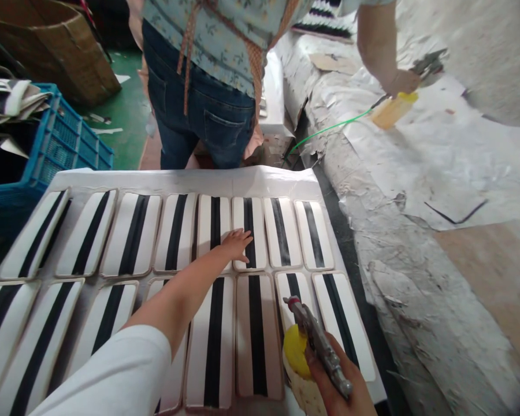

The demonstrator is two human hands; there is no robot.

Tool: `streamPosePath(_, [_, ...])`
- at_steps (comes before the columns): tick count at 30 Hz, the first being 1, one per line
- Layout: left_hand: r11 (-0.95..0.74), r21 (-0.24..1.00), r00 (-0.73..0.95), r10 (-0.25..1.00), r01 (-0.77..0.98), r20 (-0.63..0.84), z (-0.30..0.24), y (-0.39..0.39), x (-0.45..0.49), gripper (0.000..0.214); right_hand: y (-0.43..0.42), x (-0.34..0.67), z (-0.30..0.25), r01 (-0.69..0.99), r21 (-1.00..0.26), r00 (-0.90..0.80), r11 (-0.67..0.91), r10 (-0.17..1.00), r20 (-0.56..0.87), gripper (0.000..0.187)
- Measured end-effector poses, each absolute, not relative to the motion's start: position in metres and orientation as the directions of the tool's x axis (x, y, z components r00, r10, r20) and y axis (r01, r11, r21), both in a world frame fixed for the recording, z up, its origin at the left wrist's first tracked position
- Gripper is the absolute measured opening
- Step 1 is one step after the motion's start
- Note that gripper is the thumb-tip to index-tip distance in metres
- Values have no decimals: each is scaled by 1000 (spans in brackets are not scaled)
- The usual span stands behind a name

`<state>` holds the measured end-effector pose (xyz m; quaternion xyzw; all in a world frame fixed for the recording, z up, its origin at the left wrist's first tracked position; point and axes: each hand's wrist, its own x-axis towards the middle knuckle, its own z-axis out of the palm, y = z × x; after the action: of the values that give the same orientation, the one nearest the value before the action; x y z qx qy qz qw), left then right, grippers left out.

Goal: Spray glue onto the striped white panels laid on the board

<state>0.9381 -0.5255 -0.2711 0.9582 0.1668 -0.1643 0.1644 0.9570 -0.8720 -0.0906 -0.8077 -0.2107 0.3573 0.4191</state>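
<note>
Two rows of flat white pieces with a black centre stripe (pixel 132 241) lie side by side on a white board (pixel 177 180). My left hand (pixel 235 242) reaches out over them, fingers spread flat on a piece in the far row (pixel 252 231). My right hand (pixel 338 378) is at the bottom, closed round a metal spray gun (pixel 318 344) with a yellow-lidded cup (pixel 295 349), its nozzle over the near-row pieces.
Another person in jeans and a flowered top (pixel 208 86) stands just beyond the board, their hand (pixel 401 82) holding a second spray gun over the paper-covered bench (pixel 437 162) on the right. A blue crate (pixel 56 147) and a cardboard box (pixel 47 46) are at the left.
</note>
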Motion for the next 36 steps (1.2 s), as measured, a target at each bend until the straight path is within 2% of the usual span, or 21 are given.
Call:
streamPosePath(4, [-889, 261, 895, 276, 376, -350, -271, -529, 934, 85, -883, 949, -89, 35, -799, 683, -601, 598, -419, 52])
streamPosePath(6, [-884, 268, 895, 283, 382, -344, -271, -531, 931, 83, -888, 948, -87, 33, -794, 656, -607, 612, -441, 51])
streamPosePath(9, [-880, 276, 898, 289, 386, -333, -271, -535, 926, 83, -891, 948, -85, 18, -817, 601, -576, 659, -452, 46])
streamPosePath(13, [-886, 262, 896, 287, 383, -339, -269, -539, 921, 84, -883, 947, -84, -17, -858, 644, -513, 651, -402, 44])
streamPosePath(16, [-885, 263, 898, 293, 385, -328, -270, -541, 919, 86, -872, 950, -83, 31, -862, 664, -505, 655, -360, 44])
streamPosePath(21, [-876, 283, 902, 300, 389, -311, -272, -543, 915, 85, -873, 959, -84, 209, -834, 600, -510, 740, -303, 40])
streamPosePath(27, [-848, 341, 901, 305, 405, -309, -271, -546, 908, 79, -894, 955, -85, 250, -816, 561, -521, 765, -317, 39])
streamPosePath(33, [-837, 383, 912, 296, 391, -284, -273, -548, 898, 71, -899, 944, -82, 256, -791, 619, -555, 723, -307, 35])
streamPosePath(36, [-833, 407, 924, 300, 375, -238, -277, -549, 889, 56, -900, 942, -81, 275, -782, 592, -559, 740, -320, 33])
